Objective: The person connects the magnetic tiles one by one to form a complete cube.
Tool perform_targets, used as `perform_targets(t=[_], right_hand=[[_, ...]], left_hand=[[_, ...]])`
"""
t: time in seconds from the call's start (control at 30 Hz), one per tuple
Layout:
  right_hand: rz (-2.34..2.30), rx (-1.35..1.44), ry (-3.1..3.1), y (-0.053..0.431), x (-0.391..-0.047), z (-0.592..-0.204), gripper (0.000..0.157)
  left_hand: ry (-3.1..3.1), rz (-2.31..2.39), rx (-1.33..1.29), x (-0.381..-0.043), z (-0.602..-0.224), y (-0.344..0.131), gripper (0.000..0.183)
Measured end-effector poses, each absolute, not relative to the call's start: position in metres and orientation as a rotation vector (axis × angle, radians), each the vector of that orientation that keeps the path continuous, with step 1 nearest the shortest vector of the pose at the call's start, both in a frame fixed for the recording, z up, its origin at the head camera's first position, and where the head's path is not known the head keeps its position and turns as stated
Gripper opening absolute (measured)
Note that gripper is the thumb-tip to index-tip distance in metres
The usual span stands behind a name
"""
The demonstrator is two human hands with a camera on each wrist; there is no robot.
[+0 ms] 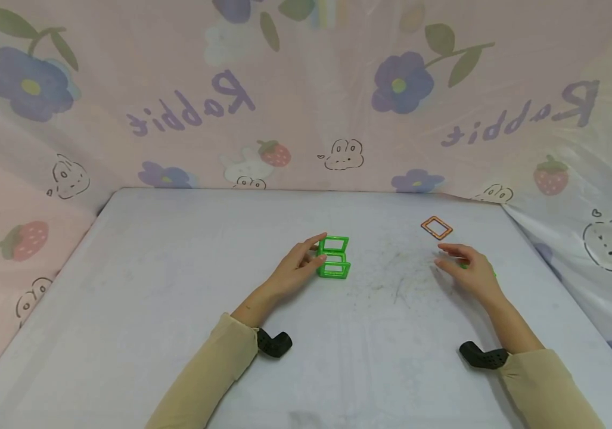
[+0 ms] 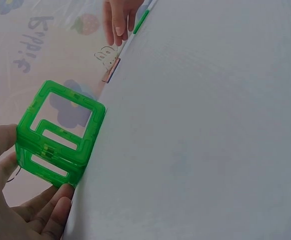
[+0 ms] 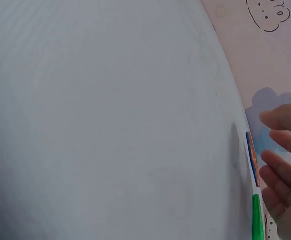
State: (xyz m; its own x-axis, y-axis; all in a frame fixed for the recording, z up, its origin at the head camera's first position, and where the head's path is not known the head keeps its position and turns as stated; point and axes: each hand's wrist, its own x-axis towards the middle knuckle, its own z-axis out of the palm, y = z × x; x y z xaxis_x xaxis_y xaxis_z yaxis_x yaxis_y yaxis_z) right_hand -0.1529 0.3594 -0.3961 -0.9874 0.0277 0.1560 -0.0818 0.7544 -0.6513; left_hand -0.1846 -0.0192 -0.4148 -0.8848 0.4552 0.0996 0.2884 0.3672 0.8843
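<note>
My left hand holds a small structure of green square magnetic tiles by its left side, thumb and fingers at its edges. In the left wrist view the joined green frames stand upright at an angle to one another, with fingertips at the lower corner. My right hand hovers at the right with fingers apart and slightly bent, nothing between them. Beneath it lies another green tile, mostly hidden by the hand in the head view. Just beyond those fingers an orange square tile with a dark edge lies flat.
A white-covered table spans the work area, with grey scuff marks between the hands. A pink printed curtain hangs along the back and sides. Black wrist devices are worn at both sleeves.
</note>
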Motion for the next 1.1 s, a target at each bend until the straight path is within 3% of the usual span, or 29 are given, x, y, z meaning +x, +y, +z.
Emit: perform_targets(t=[0.33,0.6,1.1], right_hand=[[1.045,-0.167,-2.822,0.366,-0.153,-0.394,0.051],[1.022,-0.241,-2.857,0.370,-0.152,-0.396,0.066],[0.860,-0.449,-2.952,0.378,-0.152,-0.395,0.072]], left_hand=[[2.456,1.541,0.672,-0.185,-0.415,-0.019,0.052],[2.454,1.541,0.672,-0.185,-0.415,-0.019,0.052],[2.448,1.546,0.678,-0.184,-0.413,-0.020,0.052]])
